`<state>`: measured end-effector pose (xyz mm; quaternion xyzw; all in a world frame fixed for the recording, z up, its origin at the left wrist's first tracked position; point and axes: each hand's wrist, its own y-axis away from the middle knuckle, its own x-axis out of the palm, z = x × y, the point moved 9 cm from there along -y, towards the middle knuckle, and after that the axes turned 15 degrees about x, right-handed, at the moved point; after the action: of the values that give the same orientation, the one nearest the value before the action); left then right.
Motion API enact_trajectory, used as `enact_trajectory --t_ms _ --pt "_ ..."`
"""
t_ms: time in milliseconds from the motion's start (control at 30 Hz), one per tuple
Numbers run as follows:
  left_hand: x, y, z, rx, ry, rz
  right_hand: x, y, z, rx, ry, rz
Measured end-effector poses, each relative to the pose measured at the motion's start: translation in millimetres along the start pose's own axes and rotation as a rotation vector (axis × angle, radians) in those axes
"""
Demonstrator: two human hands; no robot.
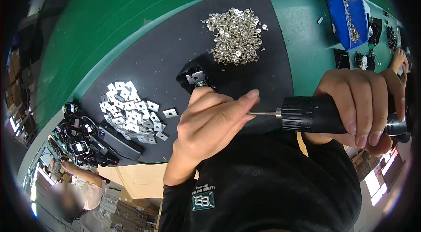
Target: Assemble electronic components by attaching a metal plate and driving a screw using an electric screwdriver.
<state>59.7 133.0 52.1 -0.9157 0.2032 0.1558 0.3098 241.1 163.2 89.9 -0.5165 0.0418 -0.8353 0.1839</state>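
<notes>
Bare mat (175, 52) between screw pile (237, 35) and plates (131, 111)

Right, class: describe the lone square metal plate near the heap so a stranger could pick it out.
Find the dark mat on the green bench. At its left lies a heap of square plates. The lone plate sits just right of that heap, apart from it, beside the left hand.

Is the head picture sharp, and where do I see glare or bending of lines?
Head view: both hands, left hand and right hand, look sharp; glare whitens the square metal plates; the green table edge bends with fisheye; corners are black.
</notes>
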Motion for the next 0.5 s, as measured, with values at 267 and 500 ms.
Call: enact_trajectory --t_ms 267,500 --pt "0.0 0.2 -2.5 0.009 -0.049 0.033 0.9 5.8 2.3 -0.037 0.016 -0.053" --pt "-1.1 0.9 -7.6 0.050 -0.134 0.009 -2.2 6.9 2.3 0.029 0.060 -0.063"
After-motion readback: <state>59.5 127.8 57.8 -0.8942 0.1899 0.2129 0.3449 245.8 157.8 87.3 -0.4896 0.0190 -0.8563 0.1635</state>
